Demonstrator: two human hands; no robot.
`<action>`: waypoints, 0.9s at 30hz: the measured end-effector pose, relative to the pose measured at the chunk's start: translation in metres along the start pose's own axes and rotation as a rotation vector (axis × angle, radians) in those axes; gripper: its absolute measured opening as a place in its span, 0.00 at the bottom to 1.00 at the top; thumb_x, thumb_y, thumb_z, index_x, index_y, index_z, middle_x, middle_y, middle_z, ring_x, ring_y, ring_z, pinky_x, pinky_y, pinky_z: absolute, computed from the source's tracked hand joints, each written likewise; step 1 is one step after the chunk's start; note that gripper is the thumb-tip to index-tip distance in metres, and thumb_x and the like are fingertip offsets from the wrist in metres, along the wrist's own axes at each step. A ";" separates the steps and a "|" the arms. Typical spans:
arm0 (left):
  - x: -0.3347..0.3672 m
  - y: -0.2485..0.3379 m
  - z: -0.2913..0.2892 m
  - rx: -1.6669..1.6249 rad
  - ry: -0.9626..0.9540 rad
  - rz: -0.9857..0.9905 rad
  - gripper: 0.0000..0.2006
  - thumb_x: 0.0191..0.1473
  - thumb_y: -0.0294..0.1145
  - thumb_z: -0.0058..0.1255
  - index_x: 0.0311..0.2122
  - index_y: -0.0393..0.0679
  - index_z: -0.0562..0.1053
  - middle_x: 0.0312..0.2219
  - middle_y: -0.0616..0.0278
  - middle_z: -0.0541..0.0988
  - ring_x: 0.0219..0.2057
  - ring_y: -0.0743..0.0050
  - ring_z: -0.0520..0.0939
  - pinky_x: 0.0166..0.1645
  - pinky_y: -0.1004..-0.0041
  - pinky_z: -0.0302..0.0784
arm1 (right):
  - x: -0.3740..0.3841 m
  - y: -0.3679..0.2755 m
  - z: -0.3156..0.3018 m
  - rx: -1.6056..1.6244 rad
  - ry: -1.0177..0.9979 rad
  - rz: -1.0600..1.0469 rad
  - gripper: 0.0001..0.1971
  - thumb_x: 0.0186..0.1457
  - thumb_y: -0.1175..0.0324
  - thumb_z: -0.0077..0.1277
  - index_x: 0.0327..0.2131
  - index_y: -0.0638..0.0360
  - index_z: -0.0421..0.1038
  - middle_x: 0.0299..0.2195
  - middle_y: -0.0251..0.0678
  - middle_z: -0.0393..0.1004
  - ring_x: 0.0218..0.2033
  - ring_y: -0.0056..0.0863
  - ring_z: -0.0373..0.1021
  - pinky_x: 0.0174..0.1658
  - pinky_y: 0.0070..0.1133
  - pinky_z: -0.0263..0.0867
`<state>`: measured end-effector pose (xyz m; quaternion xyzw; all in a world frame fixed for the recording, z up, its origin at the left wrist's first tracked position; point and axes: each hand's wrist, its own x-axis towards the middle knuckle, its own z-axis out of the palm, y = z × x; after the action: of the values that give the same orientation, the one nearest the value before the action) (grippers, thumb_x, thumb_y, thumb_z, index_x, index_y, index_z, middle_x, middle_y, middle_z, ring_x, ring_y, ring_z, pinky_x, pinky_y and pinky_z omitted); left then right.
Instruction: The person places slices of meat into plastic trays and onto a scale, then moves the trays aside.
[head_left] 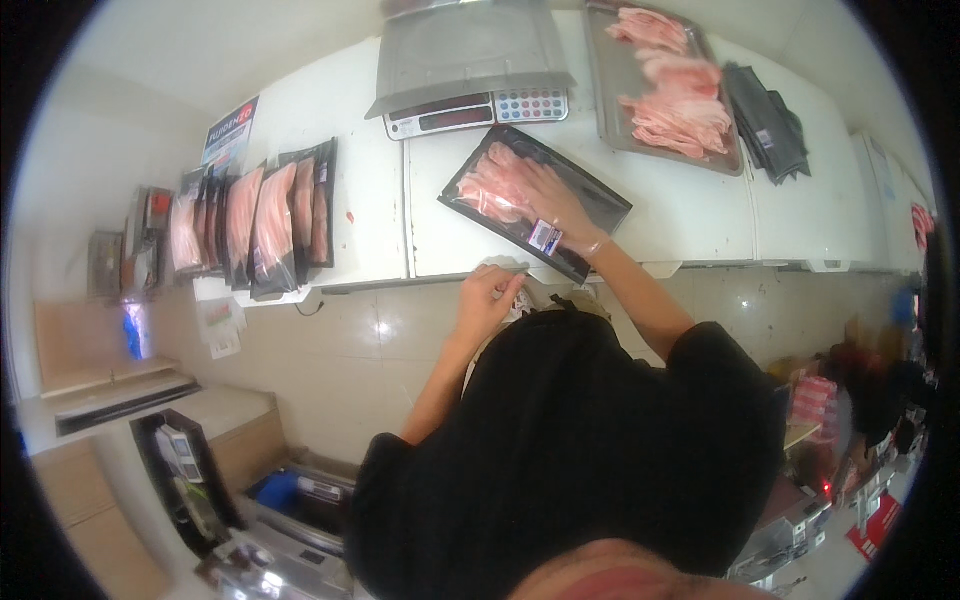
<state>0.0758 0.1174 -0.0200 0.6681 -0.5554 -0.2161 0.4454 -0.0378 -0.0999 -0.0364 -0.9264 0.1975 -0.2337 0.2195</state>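
A black vacuum bag with a clear front [606, 212] lies slantwise on the white counter, with pale pink sliced meat [492, 180] showing through its left part. My right hand [558, 205] rests flat on the bag, its fingers stretched over the edge of the meat. A small white label [545, 237] sits on the bag beside my wrist. Close to the counter's front edge, my left hand [487, 300] is closed, with the fingers curled and the thumb pressed against them. What it holds, if anything, is hidden.
Behind the bag stands a scale [470, 60] with a metal pan. A metal tray [612, 95] of sliced meat is at right, beside stacked black bags [768, 125]. Several filled meat packs [272, 225] overlap at left. The white counter [450, 262] ends just before my body.
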 end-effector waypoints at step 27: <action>0.029 0.050 0.062 -0.123 0.358 -0.120 0.11 0.59 0.27 0.63 0.27 0.33 0.76 0.20 0.61 0.72 0.23 0.74 0.71 0.30 0.72 0.66 | -0.078 0.235 -0.190 -0.302 0.403 0.277 0.15 0.49 0.73 0.61 0.43 0.63 0.80 0.43 0.46 0.78 0.48 0.49 0.73 0.53 0.37 0.68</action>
<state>0.0085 0.0689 -0.0036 0.6993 -0.4125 -0.1534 0.5632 -0.2621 -0.3169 -0.0295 -0.8478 0.3942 -0.3487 0.0652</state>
